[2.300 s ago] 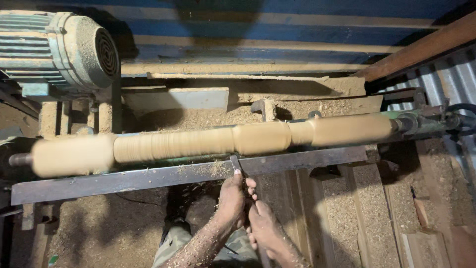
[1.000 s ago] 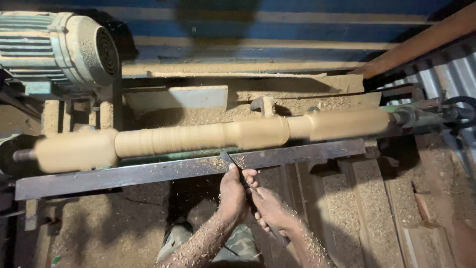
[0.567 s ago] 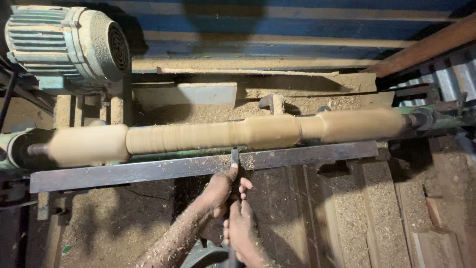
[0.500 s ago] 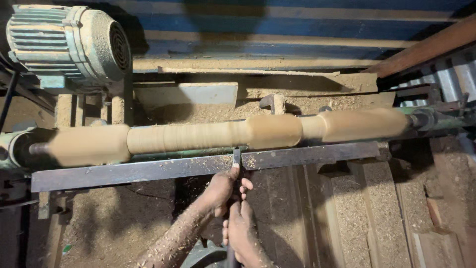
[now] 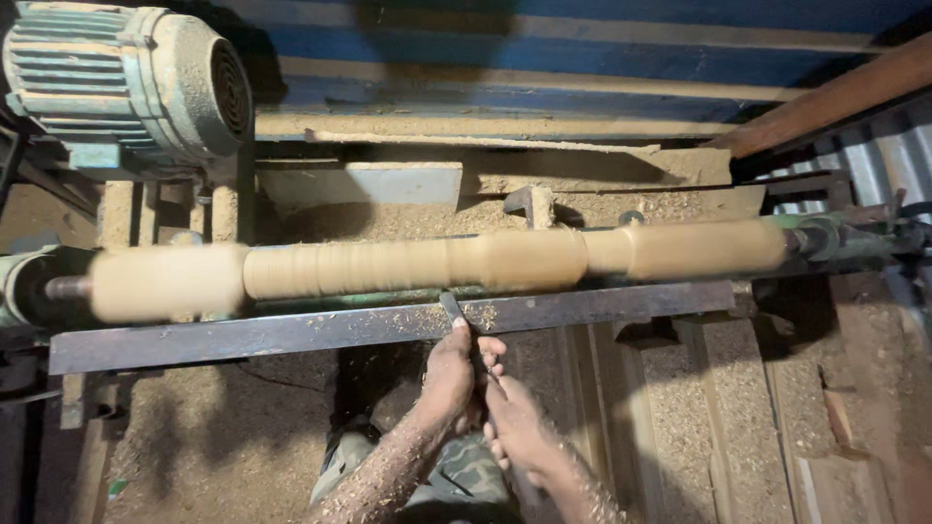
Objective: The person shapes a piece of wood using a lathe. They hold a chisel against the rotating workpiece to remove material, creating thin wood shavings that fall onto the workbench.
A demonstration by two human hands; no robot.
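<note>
A long pale wooden spindle (image 5: 437, 270) lies across a lathe, blurred as it turns, with thicker blocks at its left end and right of middle. My left hand (image 5: 449, 374) and my right hand (image 5: 517, 427) both grip a narrow metal chisel (image 5: 453, 309). Its tip rests on the flat steel tool rest (image 5: 291, 332) and points at the spindle near its middle. Wood shavings cover both forearms.
A dusty green electric motor (image 5: 126, 82) sits at the upper left. Sawdust (image 5: 223, 437) lies thick over the lathe bed and the floor. Wooden planks (image 5: 680, 427) run below the rest on the right. A blue wall (image 5: 582, 68) and a slanting timber beam (image 5: 835, 97) stand behind.
The view has swung a little, so the lathe sits differently in frame. My hands have kept their hold on the chisel at the tool rest near the spindle's middle.
</note>
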